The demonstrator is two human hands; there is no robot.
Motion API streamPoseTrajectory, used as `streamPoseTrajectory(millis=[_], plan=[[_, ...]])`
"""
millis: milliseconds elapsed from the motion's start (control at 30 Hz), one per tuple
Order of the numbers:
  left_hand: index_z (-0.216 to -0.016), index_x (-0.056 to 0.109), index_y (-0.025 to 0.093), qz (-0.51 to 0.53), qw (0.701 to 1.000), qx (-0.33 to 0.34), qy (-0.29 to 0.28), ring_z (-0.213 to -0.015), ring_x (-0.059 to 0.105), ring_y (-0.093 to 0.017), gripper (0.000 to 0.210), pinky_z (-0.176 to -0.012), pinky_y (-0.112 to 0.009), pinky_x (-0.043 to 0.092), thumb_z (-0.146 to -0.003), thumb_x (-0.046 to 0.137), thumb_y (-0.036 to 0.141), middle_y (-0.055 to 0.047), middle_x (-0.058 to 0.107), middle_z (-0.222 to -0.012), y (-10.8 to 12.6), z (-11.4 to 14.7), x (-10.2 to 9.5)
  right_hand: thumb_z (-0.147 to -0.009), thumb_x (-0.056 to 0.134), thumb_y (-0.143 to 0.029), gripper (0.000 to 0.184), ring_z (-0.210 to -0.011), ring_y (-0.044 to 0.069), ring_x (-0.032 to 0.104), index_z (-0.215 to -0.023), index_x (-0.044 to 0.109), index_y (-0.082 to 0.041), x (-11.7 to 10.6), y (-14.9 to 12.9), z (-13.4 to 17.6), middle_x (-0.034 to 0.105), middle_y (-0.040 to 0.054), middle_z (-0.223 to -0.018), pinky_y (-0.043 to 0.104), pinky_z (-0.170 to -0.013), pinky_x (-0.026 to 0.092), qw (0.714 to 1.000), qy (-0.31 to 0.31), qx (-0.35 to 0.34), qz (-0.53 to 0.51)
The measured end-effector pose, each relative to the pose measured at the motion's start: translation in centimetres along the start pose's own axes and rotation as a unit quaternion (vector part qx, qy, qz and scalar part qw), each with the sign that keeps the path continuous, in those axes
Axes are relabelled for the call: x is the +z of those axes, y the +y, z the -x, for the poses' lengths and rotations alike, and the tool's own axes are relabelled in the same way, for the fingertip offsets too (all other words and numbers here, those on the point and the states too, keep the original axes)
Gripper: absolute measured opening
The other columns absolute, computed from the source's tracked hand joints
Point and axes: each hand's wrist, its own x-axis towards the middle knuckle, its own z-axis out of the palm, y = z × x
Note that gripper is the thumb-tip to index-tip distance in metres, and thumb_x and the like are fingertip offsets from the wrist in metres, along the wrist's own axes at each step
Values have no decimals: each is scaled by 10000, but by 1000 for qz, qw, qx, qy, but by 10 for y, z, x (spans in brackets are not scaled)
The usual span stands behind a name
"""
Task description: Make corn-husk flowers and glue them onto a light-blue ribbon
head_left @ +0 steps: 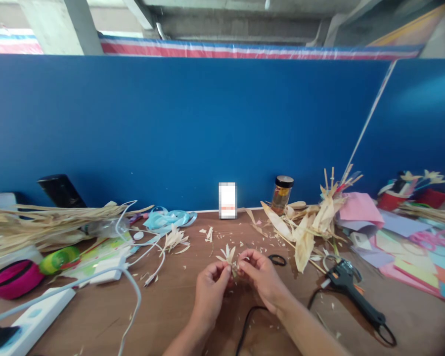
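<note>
My left hand [214, 283] pinches the base of a small pale flower [228, 254], which looks made of dried corn husk. Its pointed petals spread upward above the fingertips. My right hand [257, 272] is close beside it on the right, thumb and fingers pinched together; what is between them is too small to tell. Both hands are just above the brown table [170, 316], among scattered husk scraps. A second husk flower [175, 239] lies to the left, beyond my left hand. Beyond my right hand lies a black ring-shaped thing [277, 259].
A black glue gun [352, 289] lies at right, near dried husks [304, 242] and coloured paper [415, 267]. A black-lidded jar [283, 194] stands by the blue partition [215, 123]. At left are blue ribbon [168, 219], white cables, a power strip [40, 321] and a pink pouch [15, 279].
</note>
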Motion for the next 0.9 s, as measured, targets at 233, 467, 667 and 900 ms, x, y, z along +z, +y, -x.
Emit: streamPoseTrajectory(millis=[233, 467, 667, 900], plan=[[-719, 646, 138, 5, 1000, -1, 5, -535, 541, -119, 192, -531, -214, 430, -663, 645, 322, -2, 621, -593, 5, 2, 3, -663, 685, -372, 245, -581, 101, 496, -720, 544, -180, 3, 2, 2, 554, -35, -644, 209, -549, 400, 999, -20, -7, 40], [-709, 648, 137, -5, 1000, -3, -21, -520, 500, -100, 183, -522, -197, 395, -691, 626, 318, 15, 586, -564, 3, 1, 2, -687, 668, -321, 189, -613, 102, 487, -726, 554, -176, 1, 3, 0, 547, -37, -668, 214, -589, 380, 992, -22, -68, 105], [-721, 650, 120, -10, 1000, -11, -28, -537, 490, -100, 208, -537, -202, 394, -693, 634, 325, 3, 579, -571, 1, 1, 2, -727, 631, -286, 165, -598, 97, 458, -717, 505, -180, 0, 6, -1, 510, -43, -651, 207, -564, 360, 986, -4, -87, 141], [-695, 639, 118, -10, 1000, -9, -28, -496, 467, -90, 217, -491, -191, 365, -692, 635, 334, 10, 559, -531, -1, 1, 2, -735, 615, -286, 163, -582, 94, 430, -713, 498, -174, 0, 8, -2, 493, -43, -630, 206, -542, 346, 981, 3, -96, 167]])
